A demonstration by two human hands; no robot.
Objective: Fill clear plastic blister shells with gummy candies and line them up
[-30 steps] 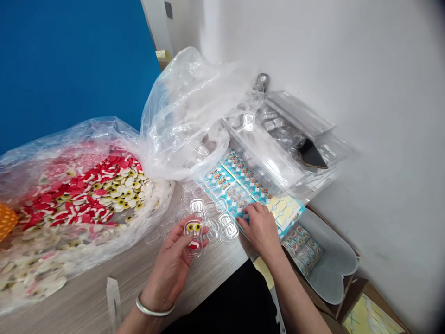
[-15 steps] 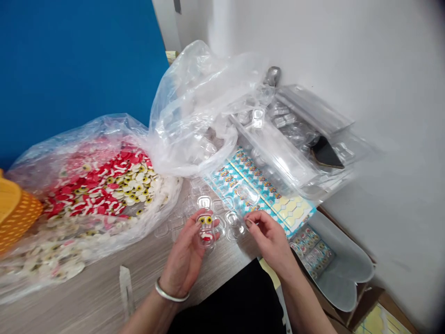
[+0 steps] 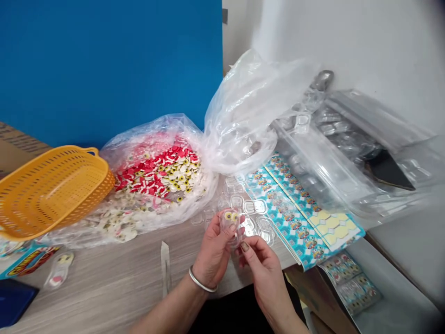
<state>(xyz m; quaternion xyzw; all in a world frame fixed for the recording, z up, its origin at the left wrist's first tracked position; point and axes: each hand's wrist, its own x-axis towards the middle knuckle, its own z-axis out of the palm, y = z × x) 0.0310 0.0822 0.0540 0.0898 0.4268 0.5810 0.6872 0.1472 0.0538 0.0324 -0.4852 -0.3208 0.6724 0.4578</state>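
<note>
Cardboard box (image 3: pixel 21 144) at left edge; blue panel (image 3: pixel 111 65) fills upper left; orange basket (image 3: pixel 52 190) below it, mid left; dark blue object (image 3: pixel 15 301) in lower left corner, printed card (image 3: pixel 31 262) just above; loose pack (image 3: pixel 60 270) with eyes and red piece on table (image 3: pixel 114 283), right of card; clear bag (image 3: pixel 170 123) left of centre, red-and-white pieces (image 3: pixel 146 174) and eye pieces (image 3: pixel 182 174) heaped in it; pale strip (image 3: pixel 165 266) on table, lower middle; left hand (image 3: pixel 215 248), bangle (image 3: pixel 202 281) on wrist, just below frame centre, holding clear pack (image 3: pixel 231 224) with two yellow eyes, thumb over its front; whitish bag (image 3: pixel 246 111) above centre; empty clear shells (image 3: pixel 255 207) behind the pack; right hand (image 3: pixel 262 266) just right of it, fingers bent and narrow by the pack's lower end, cannot tell if they grip it; blue-and-yellow sticker sheets (image 3: pixel 292 208) right of centre; filled packs (image 3: pixel 358 283) lower right; clear plastic packaging (image 3: pixel 333 153) mid right, black piece (image 3: pixel 389 169) among it; pale wall (image 3: pixel 375 46) upper right.
</note>
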